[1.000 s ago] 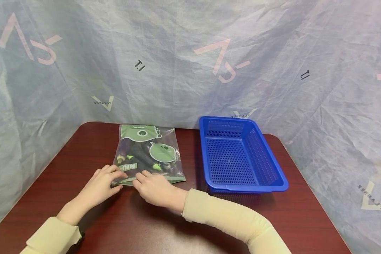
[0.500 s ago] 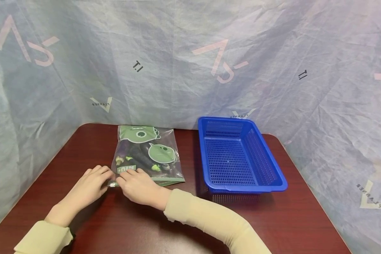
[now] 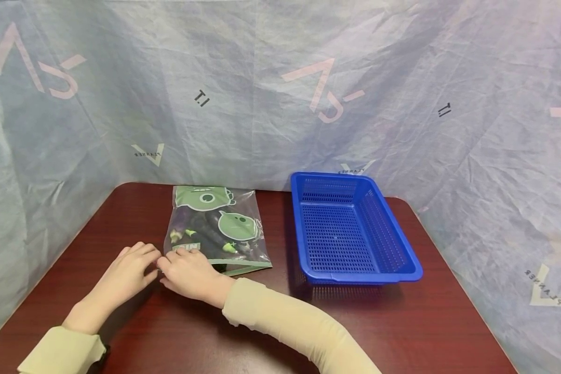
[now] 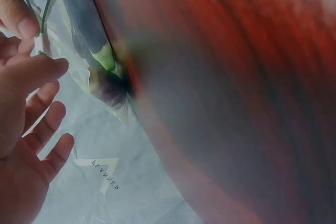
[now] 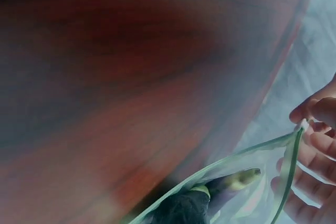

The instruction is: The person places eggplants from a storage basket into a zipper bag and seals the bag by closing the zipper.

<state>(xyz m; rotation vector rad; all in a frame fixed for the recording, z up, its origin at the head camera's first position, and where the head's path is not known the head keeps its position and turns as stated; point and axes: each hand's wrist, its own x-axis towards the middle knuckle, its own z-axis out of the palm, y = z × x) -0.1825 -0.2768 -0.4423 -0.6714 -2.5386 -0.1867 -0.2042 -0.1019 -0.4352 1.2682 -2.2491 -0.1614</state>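
A clear slider zip bag (image 3: 240,253) with green cartoon prints lies at the table's left, its zip edge facing me. Inside are several eggplants (image 5: 184,208) with green or pale stem ends. My right hand (image 3: 189,275) pinches the white slider (image 4: 42,44) at the bag's left corner. The two zip strips (image 5: 290,179) stand apart, so the mouth gapes. Just left of that corner is my left hand (image 3: 126,278), thumb and fingers spread and loosely bent. Its thumb lies close by the slider in the left wrist view.
A blue perforated plastic basket (image 3: 341,239) stands on the dark red table (image 3: 285,332), right of the bag. Its inside shows only the bare bottom grid. A grey printed cloth (image 3: 257,93) hangs around the table's back and sides.
My right hand has slid left along the bag's zip edge to the left corner, and the mouth has parted behind it. My left hand has shifted slightly left, off the corner.
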